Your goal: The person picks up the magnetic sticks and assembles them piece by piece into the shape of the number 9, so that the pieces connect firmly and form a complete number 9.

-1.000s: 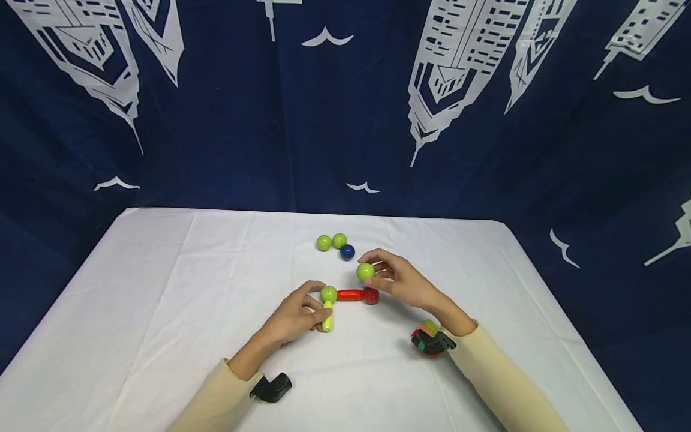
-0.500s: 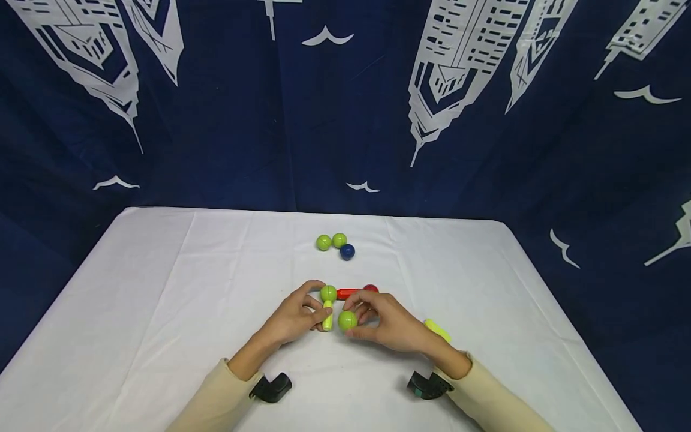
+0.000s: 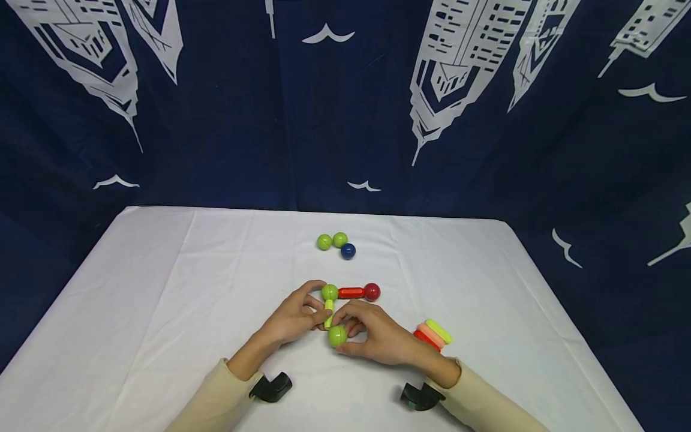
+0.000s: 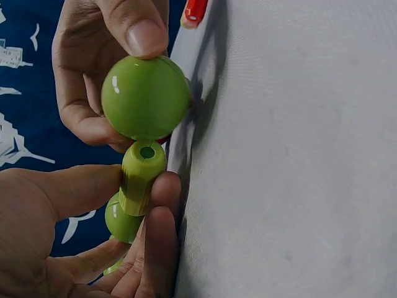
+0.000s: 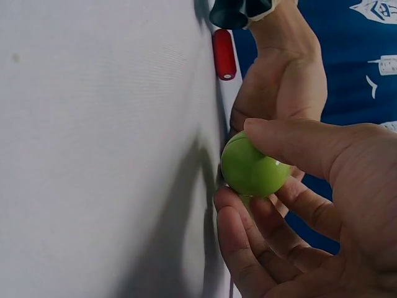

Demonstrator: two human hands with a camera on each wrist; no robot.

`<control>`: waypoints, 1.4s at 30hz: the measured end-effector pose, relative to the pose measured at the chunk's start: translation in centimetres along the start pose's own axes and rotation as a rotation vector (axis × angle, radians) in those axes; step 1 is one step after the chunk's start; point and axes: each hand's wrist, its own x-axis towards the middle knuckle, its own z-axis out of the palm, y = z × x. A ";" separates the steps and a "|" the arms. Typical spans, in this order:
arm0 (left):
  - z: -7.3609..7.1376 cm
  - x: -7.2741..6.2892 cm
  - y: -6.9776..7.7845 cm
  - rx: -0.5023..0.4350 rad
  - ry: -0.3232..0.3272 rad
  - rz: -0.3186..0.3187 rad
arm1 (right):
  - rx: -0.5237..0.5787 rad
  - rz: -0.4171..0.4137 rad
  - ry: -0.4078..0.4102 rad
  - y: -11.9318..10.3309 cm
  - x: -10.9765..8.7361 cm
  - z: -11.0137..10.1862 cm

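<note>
My left hand (image 3: 291, 315) pinches a short yellow-green stick (image 3: 329, 306) between thumb and fingers. One end of that stick joins a green ball (image 3: 330, 292), from which a red stick (image 3: 351, 293) runs right to a red ball (image 3: 372, 292). With thumb and fingertips, my right hand (image 3: 380, 336) holds another green ball (image 3: 337, 336) at the stick's near end. In the left wrist view the held green ball (image 4: 146, 98) sits right at the stick's end (image 4: 147, 153), which has a round socket. The right wrist view shows my thumb across the green ball (image 5: 254, 167).
Two green balls (image 3: 324, 242) and a dark blue ball (image 3: 348, 251) lie together farther back on the white tablecloth (image 3: 216, 258). Loose sticks in red, salmon and yellow-green (image 3: 438, 331) lie by my right forearm. A dark blue curtain (image 3: 227, 150) hangs behind the table.
My right hand has carried its green ball from beside the red ball toward me and left, to the near end of the yellow-green stick. The left hand has stayed in place.
</note>
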 end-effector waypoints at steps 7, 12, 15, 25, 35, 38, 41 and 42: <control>0.1 -0.1 0.0 0.022 0.023 0.000 | -0.016 -0.007 -0.005 -0.2 0.2 0.4; 0.1 -0.2 0.0 0.013 0.027 -0.002 | -0.028 0.000 0.002 -0.3 0.3 0.6; 0.2 -0.3 0.1 0.016 0.025 -0.001 | -0.032 -0.013 0.011 -0.2 0.2 0.6; 0.5 -0.4 0.1 0.055 0.056 -0.017 | -0.031 -0.051 0.012 -0.2 0.1 0.8; 0.7 -0.4 0.4 0.092 0.067 -0.007 | -0.013 0.006 0.062 0.1 -2.2 -1.8; 0.5 -0.3 0.5 0.116 0.046 -0.026 | -0.017 0.039 0.096 0.7 -3.3 -2.9; 0.1 -0.3 0.7 0.122 -0.011 -0.045 | -0.041 0.074 0.148 1.3 -4.5 -4.1; 0.0 -0.3 0.7 0.116 -0.037 -0.049 | -0.048 0.087 0.167 1.5 -4.9 -4.5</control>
